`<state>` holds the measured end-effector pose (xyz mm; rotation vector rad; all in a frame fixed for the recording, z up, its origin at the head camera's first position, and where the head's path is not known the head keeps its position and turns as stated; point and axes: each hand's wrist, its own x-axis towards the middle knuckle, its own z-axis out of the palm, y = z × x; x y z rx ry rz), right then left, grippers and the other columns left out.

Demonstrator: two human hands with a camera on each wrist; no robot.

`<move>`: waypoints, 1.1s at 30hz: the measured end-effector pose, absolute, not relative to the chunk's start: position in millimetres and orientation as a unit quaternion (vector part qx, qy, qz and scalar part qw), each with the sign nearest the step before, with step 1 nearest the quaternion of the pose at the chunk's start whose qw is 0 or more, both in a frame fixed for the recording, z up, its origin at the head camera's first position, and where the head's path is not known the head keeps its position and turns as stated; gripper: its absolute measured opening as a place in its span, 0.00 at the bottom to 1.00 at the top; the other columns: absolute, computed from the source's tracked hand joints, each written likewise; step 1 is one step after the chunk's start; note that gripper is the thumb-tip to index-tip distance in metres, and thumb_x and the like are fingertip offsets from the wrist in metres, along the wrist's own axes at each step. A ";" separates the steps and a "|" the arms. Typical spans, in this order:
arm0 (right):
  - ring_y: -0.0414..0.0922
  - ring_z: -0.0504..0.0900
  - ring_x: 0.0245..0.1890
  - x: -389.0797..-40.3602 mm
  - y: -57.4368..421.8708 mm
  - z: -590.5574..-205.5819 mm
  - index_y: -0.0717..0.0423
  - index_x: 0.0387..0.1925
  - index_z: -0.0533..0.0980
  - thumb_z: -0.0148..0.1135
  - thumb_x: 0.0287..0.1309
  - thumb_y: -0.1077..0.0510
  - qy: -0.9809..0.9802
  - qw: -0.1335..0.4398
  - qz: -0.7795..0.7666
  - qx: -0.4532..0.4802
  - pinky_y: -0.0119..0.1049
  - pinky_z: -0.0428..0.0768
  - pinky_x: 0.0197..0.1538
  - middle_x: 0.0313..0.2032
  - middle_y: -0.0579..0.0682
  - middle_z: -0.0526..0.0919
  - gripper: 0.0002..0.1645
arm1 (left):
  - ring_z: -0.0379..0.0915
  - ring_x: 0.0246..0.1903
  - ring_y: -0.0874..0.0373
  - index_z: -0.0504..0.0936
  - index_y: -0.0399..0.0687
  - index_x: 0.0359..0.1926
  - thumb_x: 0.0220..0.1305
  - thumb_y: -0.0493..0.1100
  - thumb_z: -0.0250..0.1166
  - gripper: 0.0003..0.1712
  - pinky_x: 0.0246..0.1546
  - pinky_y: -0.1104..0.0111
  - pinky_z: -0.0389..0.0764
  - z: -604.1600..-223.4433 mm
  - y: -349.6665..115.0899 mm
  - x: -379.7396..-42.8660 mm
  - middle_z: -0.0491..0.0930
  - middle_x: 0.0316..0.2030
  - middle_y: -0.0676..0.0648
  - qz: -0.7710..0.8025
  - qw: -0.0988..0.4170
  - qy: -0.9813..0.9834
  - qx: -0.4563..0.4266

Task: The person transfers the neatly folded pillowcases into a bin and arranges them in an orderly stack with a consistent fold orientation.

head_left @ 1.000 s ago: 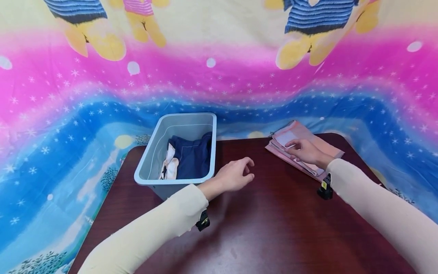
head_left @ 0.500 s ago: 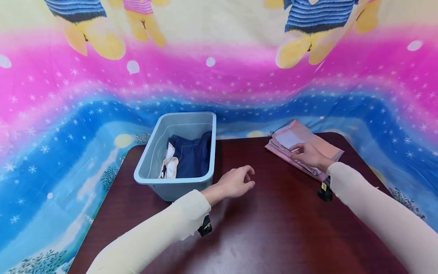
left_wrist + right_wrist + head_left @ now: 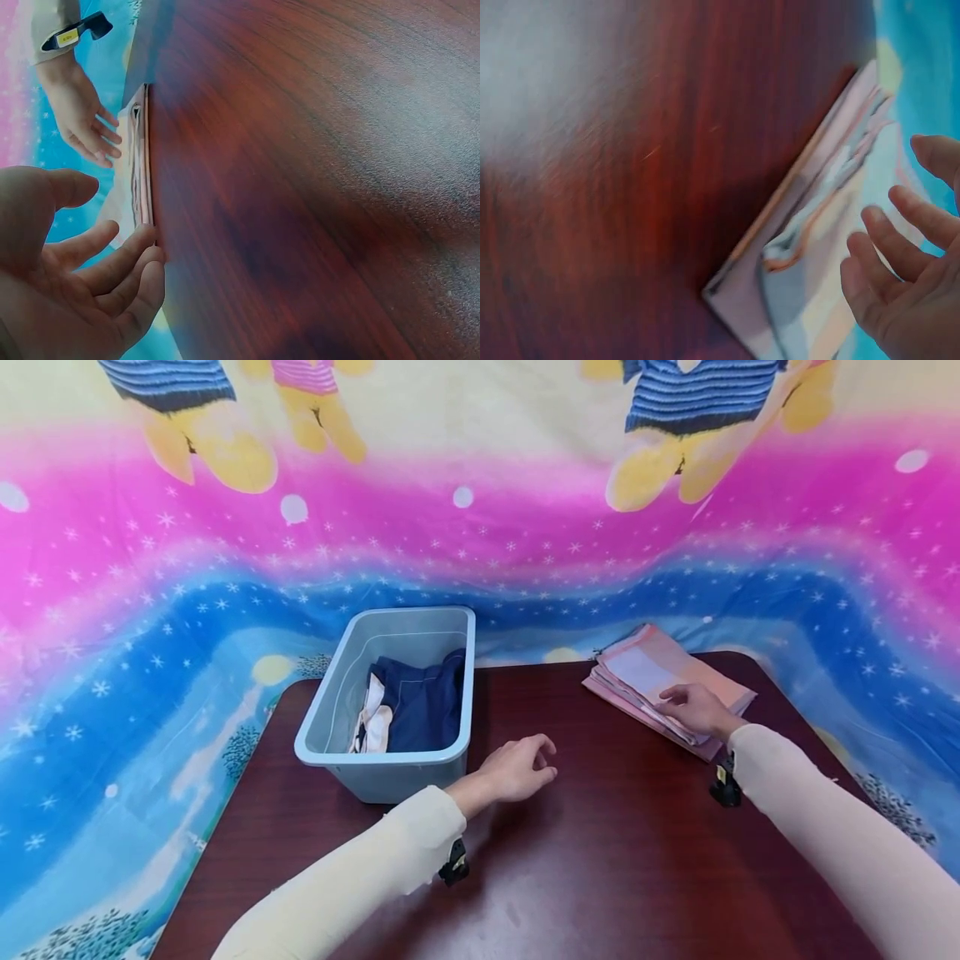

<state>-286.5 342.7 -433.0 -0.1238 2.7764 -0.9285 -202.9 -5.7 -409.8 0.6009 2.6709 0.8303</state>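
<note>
A stack of folded pink, peach and white cloth [image 3: 637,662] lies at the back right of the table. Just over its near right part is my right hand [image 3: 697,708], fingers loosely bent and nothing held; in the right wrist view the fingertips [image 3: 874,217] appear above the cloth [image 3: 829,232], though contact is hard to judge. My left hand [image 3: 516,770] hovers over the table right of the grey bin, relaxed and holding nothing. The left wrist view shows its palm side, with the cloth stack [image 3: 141,165] beyond.
The grey plastic bin [image 3: 390,758] stands at the back left, with dark navy clothing [image 3: 423,706] and a pale patterned piece [image 3: 375,722] inside. A dark red-brown table [image 3: 600,868] spreads in front. Behind hangs a printed curtain [image 3: 525,552].
My right hand has slid right and slightly toward me across the cloth stack, uncovering more of its top. My left hand has lowered a little toward me. Stack and bin look unmoved.
</note>
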 end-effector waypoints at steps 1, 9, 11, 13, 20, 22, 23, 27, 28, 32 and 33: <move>0.69 0.73 0.60 -285.9 344.9 -435.1 0.74 0.65 0.67 0.54 0.74 0.50 0.945 0.107 -0.308 -0.038 0.60 0.77 0.58 0.61 0.77 0.71 0.33 | 0.79 0.39 0.61 0.78 0.52 0.59 0.71 0.48 0.63 0.18 0.44 0.67 0.79 -411.2 -5.4 -202.9 0.85 0.45 0.50 0.288 0.141 0.924 0.209; 0.69 0.74 0.57 -281.7 355.6 -442.5 0.74 0.68 0.63 0.53 0.74 0.50 0.950 0.129 -0.281 -0.034 0.48 0.77 0.48 0.67 0.83 0.59 0.36 | 0.81 0.41 0.60 0.78 0.49 0.59 0.71 0.48 0.63 0.18 0.44 0.66 0.79 -422.1 2.1 -206.2 0.86 0.44 0.50 0.293 0.140 0.921 0.214; 0.69 0.75 0.55 -281.3 355.9 -442.1 0.74 0.70 0.61 0.53 0.74 0.49 0.948 0.139 -0.284 -0.034 0.50 0.77 0.49 0.68 0.84 0.57 0.37 | 0.81 0.41 0.59 0.79 0.49 0.58 0.71 0.47 0.63 0.18 0.44 0.66 0.79 -424.6 4.5 -207.7 0.86 0.44 0.50 0.297 0.138 0.921 0.213; 0.71 0.72 0.59 -281.1 356.1 -442.0 0.74 0.70 0.60 0.52 0.74 0.48 0.947 0.151 -0.279 -0.038 0.54 0.77 0.53 0.69 0.84 0.56 0.38 | 0.82 0.41 0.59 0.79 0.49 0.58 0.71 0.47 0.63 0.18 0.45 0.66 0.79 -426.6 6.4 -208.9 0.86 0.44 0.50 0.296 0.136 0.922 0.210; 0.77 0.56 0.70 -279.8 356.8 -443.6 0.74 0.71 0.60 0.54 0.73 0.46 0.953 0.175 -0.242 -0.057 0.70 0.65 0.67 0.70 0.80 0.57 0.41 | 0.82 0.41 0.59 0.79 0.49 0.57 0.70 0.47 0.63 0.18 0.45 0.65 0.79 -431.5 8.2 -210.0 0.86 0.43 0.50 0.303 0.142 0.919 0.208; 0.77 0.58 0.69 -279.5 356.4 -444.0 0.73 0.71 0.60 0.55 0.71 0.46 0.954 0.170 -0.238 -0.062 0.69 0.66 0.66 0.70 0.80 0.58 0.41 | 0.82 0.40 0.60 0.79 0.49 0.57 0.70 0.47 0.63 0.17 0.45 0.65 0.79 -432.6 7.0 -209.9 0.87 0.43 0.50 0.303 0.143 0.919 0.206; 0.77 0.59 0.68 -279.5 355.7 -443.9 0.72 0.71 0.61 0.55 0.71 0.47 0.955 0.168 -0.237 -0.061 0.69 0.67 0.65 0.69 0.80 0.59 0.40 | 0.82 0.40 0.60 0.79 0.49 0.57 0.70 0.47 0.64 0.17 0.45 0.66 0.79 -433.5 6.4 -210.0 0.87 0.42 0.50 0.303 0.141 0.920 0.204; 0.75 0.64 0.65 -280.9 352.5 -445.3 0.70 0.69 0.63 0.55 0.69 0.48 0.955 0.168 -0.238 -0.047 0.66 0.69 0.64 0.67 0.80 0.62 0.38 | 0.81 0.38 0.61 0.79 0.49 0.57 0.69 0.47 0.64 0.17 0.44 0.66 0.78 -437.4 4.2 -210.0 0.87 0.41 0.50 0.302 0.142 0.921 0.200; 0.74 0.65 0.64 -281.7 351.0 -445.9 0.70 0.69 0.63 0.55 0.69 0.48 0.956 0.169 -0.237 -0.042 0.66 0.70 0.63 0.67 0.80 0.62 0.37 | 0.81 0.38 0.61 0.79 0.49 0.57 0.69 0.47 0.64 0.18 0.44 0.66 0.78 -438.5 4.0 -209.9 0.87 0.41 0.50 0.303 0.143 0.921 0.200; 0.70 0.68 0.63 -283.4 344.6 -447.5 0.68 0.69 0.64 0.54 0.67 0.48 0.954 0.184 -0.237 -0.026 0.58 0.76 0.58 0.68 0.80 0.60 0.37 | 0.82 0.39 0.60 0.79 0.49 0.57 0.70 0.47 0.63 0.17 0.45 0.66 0.78 -441.7 4.9 -208.7 0.87 0.41 0.50 0.303 0.152 0.919 0.201; 0.70 0.69 0.63 -284.3 343.9 -448.4 0.68 0.69 0.63 0.54 0.67 0.48 0.952 0.188 -0.240 -0.026 0.56 0.78 0.56 0.69 0.80 0.59 0.38 | 0.82 0.39 0.60 0.79 0.49 0.57 0.70 0.47 0.63 0.17 0.45 0.66 0.78 -442.1 5.3 -208.5 0.87 0.41 0.50 0.304 0.153 0.919 0.201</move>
